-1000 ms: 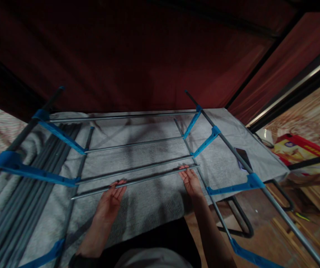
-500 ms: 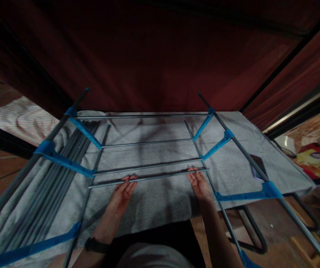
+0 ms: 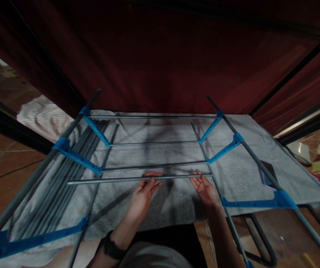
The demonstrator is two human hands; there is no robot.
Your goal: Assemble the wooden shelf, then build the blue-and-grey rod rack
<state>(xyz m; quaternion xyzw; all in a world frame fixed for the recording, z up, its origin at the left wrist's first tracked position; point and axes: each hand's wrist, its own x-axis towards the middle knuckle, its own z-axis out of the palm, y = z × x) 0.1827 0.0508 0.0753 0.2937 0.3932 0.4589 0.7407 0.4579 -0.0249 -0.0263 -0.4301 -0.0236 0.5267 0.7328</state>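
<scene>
A loose grey metal tube (image 3: 106, 181) lies crosswise in front of me, above the near side of a rack frame. My left hand (image 3: 144, 193) is closed around the tube right of its middle, fingers on top. With thumb and fingertips, my right hand (image 3: 206, 190) grips it close to its right end. The tube's left end sticks out past the left inner upright (image 3: 95, 193); its right end is by the right inner upright (image 3: 204, 149). Blue plastic brackets (image 3: 77, 158) join the frame's uprights. A fitted crossbar (image 3: 154, 166) runs just beyond the tube.
Several spare grey tubes (image 3: 62, 190) lie in a bundle on the left of the grey blanket (image 3: 160, 130). A dark flat phone-like object (image 3: 268, 174) rests under the right outer upright. Red fabric (image 3: 154, 74) hangs behind. Bent dark metal legs (image 3: 260, 242) stand at lower right.
The tube's left end now reaches farther left, beyond the left inner upright. My left hand has shifted right along it, closer to my right hand. The camera view has turned slightly left.
</scene>
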